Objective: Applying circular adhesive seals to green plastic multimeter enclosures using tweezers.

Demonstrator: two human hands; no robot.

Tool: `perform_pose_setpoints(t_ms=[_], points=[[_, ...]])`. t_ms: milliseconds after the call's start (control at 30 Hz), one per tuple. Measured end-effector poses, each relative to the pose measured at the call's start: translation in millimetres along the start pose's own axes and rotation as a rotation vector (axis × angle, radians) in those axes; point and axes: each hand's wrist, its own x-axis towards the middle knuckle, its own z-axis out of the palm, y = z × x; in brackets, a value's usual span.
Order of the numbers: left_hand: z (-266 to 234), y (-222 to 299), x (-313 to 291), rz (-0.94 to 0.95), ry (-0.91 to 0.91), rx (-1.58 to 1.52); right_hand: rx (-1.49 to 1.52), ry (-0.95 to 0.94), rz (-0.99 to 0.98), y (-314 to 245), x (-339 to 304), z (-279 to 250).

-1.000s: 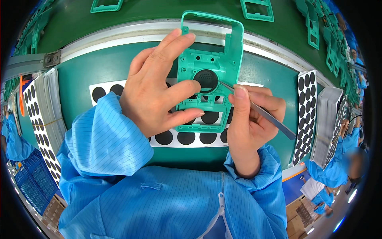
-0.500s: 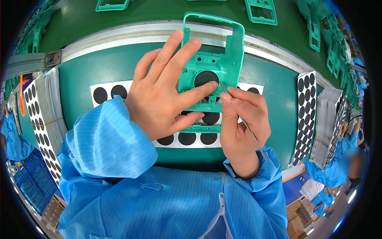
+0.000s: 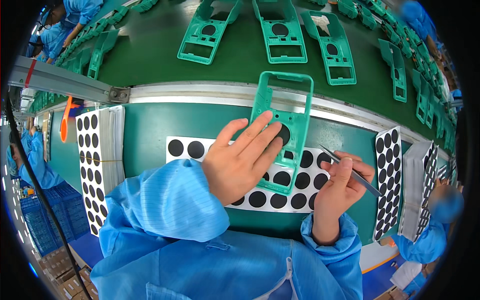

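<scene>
A green plastic housing, with a large rectangular opening at its far end, lies in front of me over a white sheet of black round stickers. My left hand rests on the housing with its fingers stretched out flat. Its fingertips touch and partly cover a black disc set in the housing. To the right, above the sheet's edge, my right hand grips a pair of metal tweezers between thumb and fingers. The tweezers' tips point toward the far left, apart from the housing.
Beyond a metal rail, several similar green housings lie on a dark green belt. Stacks of sticker sheets stand at left and right. An orange-handled tool is at far left. Other people in blue work nearby.
My right hand has drawn the tweezers away from the disc to the right. My left fingers have moved together over the disc. The view has shifted, showing more of the belt.
</scene>
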Motion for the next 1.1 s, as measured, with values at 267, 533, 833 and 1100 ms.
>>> perform_pose_setpoints(t_ms=[267,533,833,1100], points=[[-33,-114,31,-0.268,0.109,0.149,0.066,0.016,0.034,-4,2,-1],[17,-265,7,-0.576,-0.108,0.395,0.131,0.005,0.100,-9,2,-6],[-1,-226,20,-0.427,0.020,0.275,0.240,0.003,0.205,-11,18,-11],[5,12,43,0.353,-0.169,-0.298,0.039,-0.241,0.333,-7,26,-69]])
